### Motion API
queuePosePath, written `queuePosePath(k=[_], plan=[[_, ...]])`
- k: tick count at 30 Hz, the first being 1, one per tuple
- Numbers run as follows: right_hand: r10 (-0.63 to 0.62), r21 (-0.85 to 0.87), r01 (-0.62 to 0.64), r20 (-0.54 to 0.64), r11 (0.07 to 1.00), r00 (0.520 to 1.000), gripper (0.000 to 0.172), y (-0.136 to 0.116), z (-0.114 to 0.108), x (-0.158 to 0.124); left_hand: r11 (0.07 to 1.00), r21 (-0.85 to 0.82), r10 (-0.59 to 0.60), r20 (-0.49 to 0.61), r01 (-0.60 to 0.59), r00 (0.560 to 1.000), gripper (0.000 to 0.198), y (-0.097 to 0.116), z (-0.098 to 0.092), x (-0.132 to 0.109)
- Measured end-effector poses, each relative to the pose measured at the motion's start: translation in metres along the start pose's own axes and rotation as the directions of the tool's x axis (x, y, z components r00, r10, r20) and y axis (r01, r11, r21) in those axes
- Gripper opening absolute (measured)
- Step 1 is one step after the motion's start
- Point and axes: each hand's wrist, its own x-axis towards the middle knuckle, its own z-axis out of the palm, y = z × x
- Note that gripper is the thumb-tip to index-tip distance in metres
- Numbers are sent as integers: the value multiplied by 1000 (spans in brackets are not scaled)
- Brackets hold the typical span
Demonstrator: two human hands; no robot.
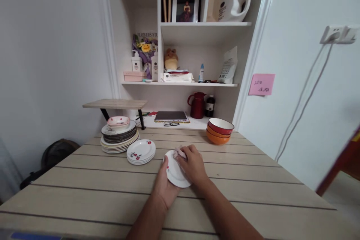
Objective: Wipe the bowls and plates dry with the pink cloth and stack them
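A small white plate [177, 173] with a red flower print is tilted above the table, held at its left edge by my left hand [164, 187]. The left thumb lies on the rim while the other fingers are hidden beneath. My right hand [194, 165] is closed on a crumpled pale cloth [179, 152], pressed against the plate's upper face. Left of my hands sits a short stack of matching flowered plates [142, 149].
Taller stacked plates [119, 138] carry small pink-dotted bowls [118, 121] at the back left, near a raised wooden stand [115, 104]. Red and orange bowls [219, 131] are stacked at the back right. Behind the slatted table [112, 191], shelves hold a red jug [198, 105] and a laptop [170, 116].
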Motion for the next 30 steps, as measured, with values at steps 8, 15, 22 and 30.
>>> queuePosePath(k=[8,15,22,30], plan=[[-299,219,263,149,940,943,21,-14,-1,-7,999,26,-43,-16,44,999,50,0,0,-4],[-469,396,324,359,859,807,23,-18,-14,-9,987,-120,92,-91,-103,992,45,7,-7,0],[-381,335,250,419,908,824,30,-17,-13,-8,969,-154,170,-151,-193,974,46,10,-3,-2],[-143,61,132,229,989,963,24,-9,-11,-3,976,-86,191,-99,-199,977,46,9,-2,-3]])
